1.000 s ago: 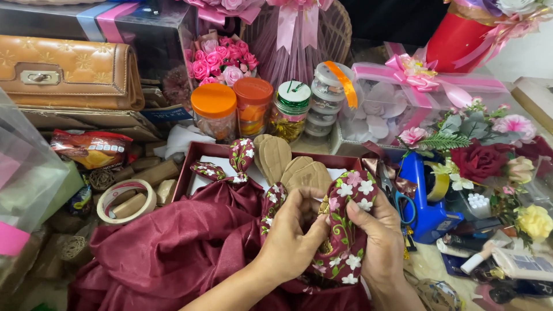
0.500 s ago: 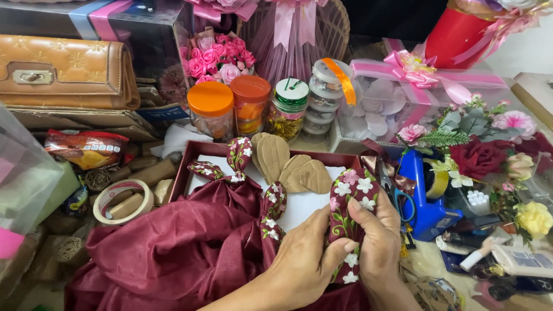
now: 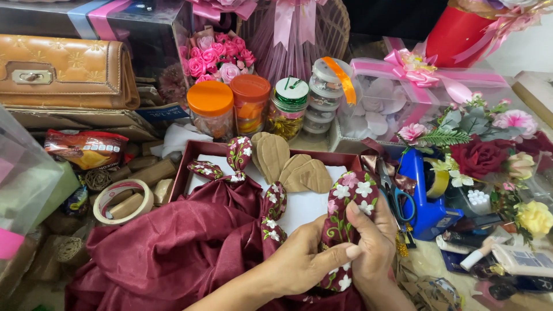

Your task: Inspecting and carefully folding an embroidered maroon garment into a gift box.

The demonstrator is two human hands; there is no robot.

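From the head camera I look down on a crowded desk (image 3: 429, 262). My left hand (image 3: 299, 262) and right hand (image 3: 374, 245) meet low in the middle, both closed around a maroon fabric loop (image 3: 345, 204) embroidered with white flowers and green leaves. The left thumb lies across its lower part, while the right fingers (image 3: 368, 222) wrap it from the far side; the loop stands upright between them, its rounded top free above my knuckles.

The loop belongs to a larger maroon satin cloth (image 3: 173, 253) bunched over the lower left. More embroidered loops (image 3: 239, 152) rise from the cloth inside a shallow dark red box (image 3: 193, 158), whose white lining shows just behind my hands. Tan leaf-shaped cutouts (image 3: 288, 164) rest against the box's far edge.

Behind the box stand two orange-lidded jars (image 3: 213, 109), a green-lidded jar (image 3: 288, 103) and a stack of small clear tubs (image 3: 319, 95). Pink paper roses (image 3: 216, 55) sit further back, and a tan clutch purse (image 3: 66, 72) lies at upper left. A roll of tape (image 3: 121, 198) sits left of the box. To the right I see scissors (image 3: 394, 193) just beside a blue tape dispenser (image 3: 429, 201), with artificial flowers (image 3: 487, 152) beyond.
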